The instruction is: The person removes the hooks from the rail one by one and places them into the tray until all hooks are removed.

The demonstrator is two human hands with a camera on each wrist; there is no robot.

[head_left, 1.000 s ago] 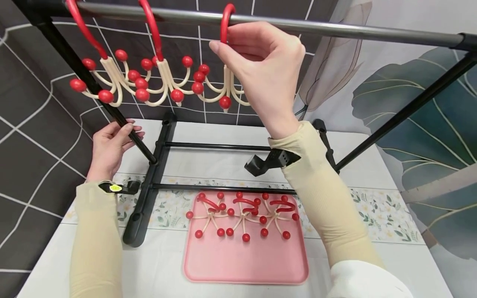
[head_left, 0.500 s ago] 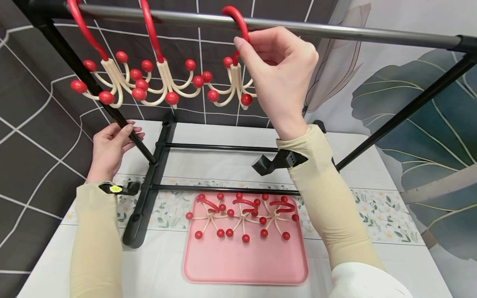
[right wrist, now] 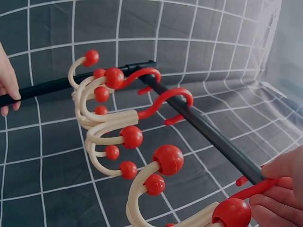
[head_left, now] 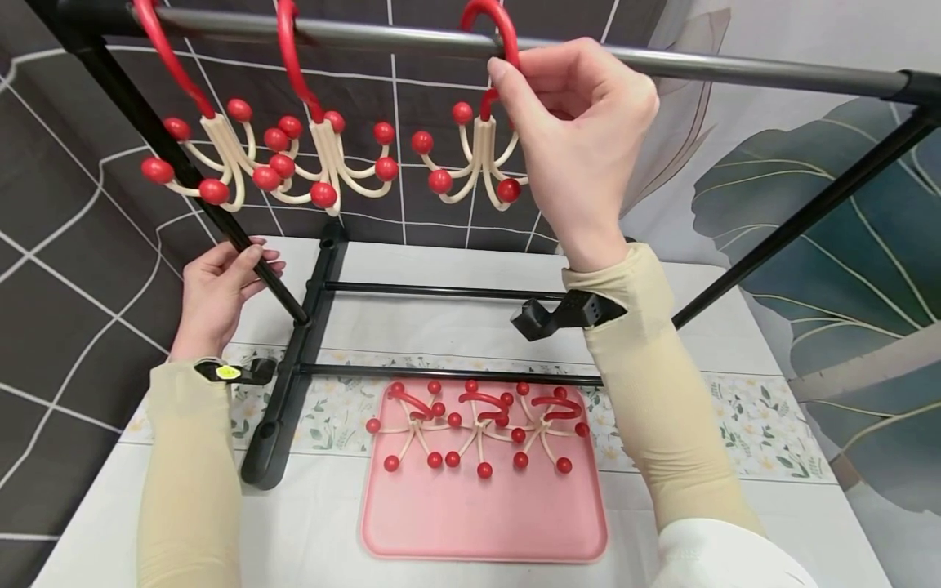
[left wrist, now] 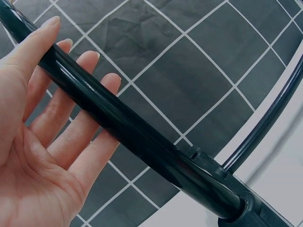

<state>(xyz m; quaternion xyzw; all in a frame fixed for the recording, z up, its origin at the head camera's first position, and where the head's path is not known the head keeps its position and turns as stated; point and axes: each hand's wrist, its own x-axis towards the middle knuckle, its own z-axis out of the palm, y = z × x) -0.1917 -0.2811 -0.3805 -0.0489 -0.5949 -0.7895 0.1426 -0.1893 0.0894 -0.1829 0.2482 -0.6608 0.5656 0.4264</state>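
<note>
My right hand (head_left: 591, 143) pinches the red hook of a cream multi-arm hanger (head_left: 482, 155) with red ball tips. That hook loops over the black rack's top bar (head_left: 382, 36). To its left, a second hanger (head_left: 327, 155) and a third hanger (head_left: 224, 147) hang from the same bar. In the right wrist view, my right hand (right wrist: 279, 194) is at the hook beside the bar. My left hand (head_left: 213, 298) holds the rack's left post (head_left: 275, 286) low down. The left wrist view has the thumb over the post (left wrist: 128, 120) and the fingers behind it.
A pink tray (head_left: 485, 523) lies on the white table (head_left: 309, 531), bearing three more such hangers (head_left: 481, 420) along its far side. The rack's black foot (head_left: 275, 433) and lower crossbar (head_left: 441, 373) stand behind it. Dark gridded cloth (head_left: 66, 269) covers the back and left.
My right hand has moved the held hanger rightward along the bar, widening its gap from the second hanger. The second hanger has turned a little on its hook. My left hand has stayed put.
</note>
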